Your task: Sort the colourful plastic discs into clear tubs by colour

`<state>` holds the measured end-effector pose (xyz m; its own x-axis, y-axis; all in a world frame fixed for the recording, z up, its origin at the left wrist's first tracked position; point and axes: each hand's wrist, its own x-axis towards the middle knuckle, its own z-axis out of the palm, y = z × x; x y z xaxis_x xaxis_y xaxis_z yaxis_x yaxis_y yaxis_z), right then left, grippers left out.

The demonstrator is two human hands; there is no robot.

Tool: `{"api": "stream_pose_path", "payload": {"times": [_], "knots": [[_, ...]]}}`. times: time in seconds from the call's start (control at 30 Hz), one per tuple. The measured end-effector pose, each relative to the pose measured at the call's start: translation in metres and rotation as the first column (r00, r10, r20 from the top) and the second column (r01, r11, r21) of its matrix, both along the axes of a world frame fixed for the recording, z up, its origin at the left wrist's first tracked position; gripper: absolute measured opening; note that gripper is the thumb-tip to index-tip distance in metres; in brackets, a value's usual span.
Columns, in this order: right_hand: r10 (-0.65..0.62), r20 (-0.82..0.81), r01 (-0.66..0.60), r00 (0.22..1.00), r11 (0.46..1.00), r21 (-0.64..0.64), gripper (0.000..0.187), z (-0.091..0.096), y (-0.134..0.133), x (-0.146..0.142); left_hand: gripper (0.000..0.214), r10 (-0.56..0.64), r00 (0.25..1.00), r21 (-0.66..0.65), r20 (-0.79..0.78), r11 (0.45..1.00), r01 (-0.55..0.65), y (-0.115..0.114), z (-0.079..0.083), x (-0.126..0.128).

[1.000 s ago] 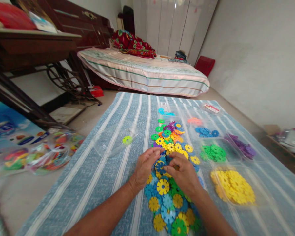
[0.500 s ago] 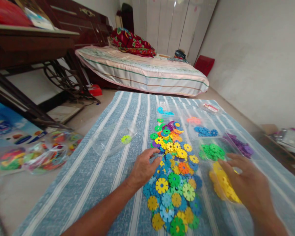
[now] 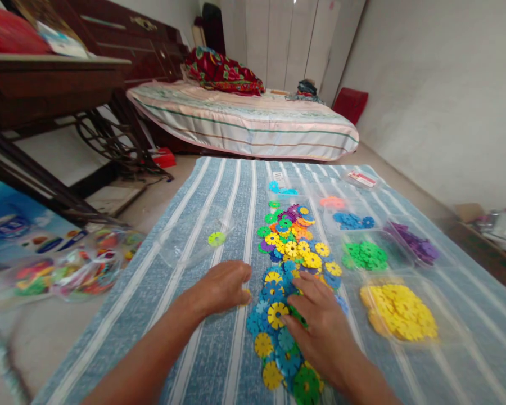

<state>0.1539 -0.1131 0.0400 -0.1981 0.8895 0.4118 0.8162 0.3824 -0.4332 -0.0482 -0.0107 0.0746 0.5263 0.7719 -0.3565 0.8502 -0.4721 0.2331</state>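
A long pile of notched plastic discs in mixed colours runs down the cloth. Just left of the pile, my left hand is closed, with a yellow notched disc partly showing at its fingertips. My right hand reaches over the pile with its fingers apart; its thumb is at a yellow notched disc lying on top. Part of the pile is hidden beneath that hand. To the right, clear boxes hold yellow discs, green discs, purple discs and blue discs.
A clear tray on the left holds one lime disc. At the back are light-blue discs, orange discs and a small clear box. Bagged coloured pieces lie left of the striped cloth. A bed stands beyond.
My right hand has moved left from the yellow discs' box to the pile. My left hand has drawn back left and down, its fingers now closed with a yellow disc showing.
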Motion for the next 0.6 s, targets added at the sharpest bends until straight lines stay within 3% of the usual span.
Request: {"api": "stream_pose_path", "payload": {"times": [0.13, 0.23, 0.47, 0.6], "knots": [[0.007, 0.065, 0.001, 0.998, 0.993, -0.120, 0.013, -0.005, 0.001, -0.015, 0.011, -0.037, 0.999, -0.008, -0.039, 0.999, 0.037, -0.005, 0.001, 0.005], [-0.004, 0.029, 0.009, 1.000, 0.987, -0.161, 0.019, -0.008, 0.001, -0.015, 0.007, -0.010, 1.000, -0.077, 0.021, 0.997, 0.011, -0.003, -0.001, 0.006], [-0.040, -0.172, 0.016, 0.984, 0.990, -0.139, 0.019, -0.011, 0.002, -0.016, 0.007, 0.080, 0.982, -0.214, 0.172, 0.976, -0.042, 0.008, -0.010, 0.003], [-0.071, -0.250, 0.045, 0.966, 0.993, -0.108, 0.018, -0.003, -0.003, -0.008, 0.003, 0.087, 0.975, -0.267, 0.206, 0.963, -0.030, 0.009, -0.008, 0.004]]}}
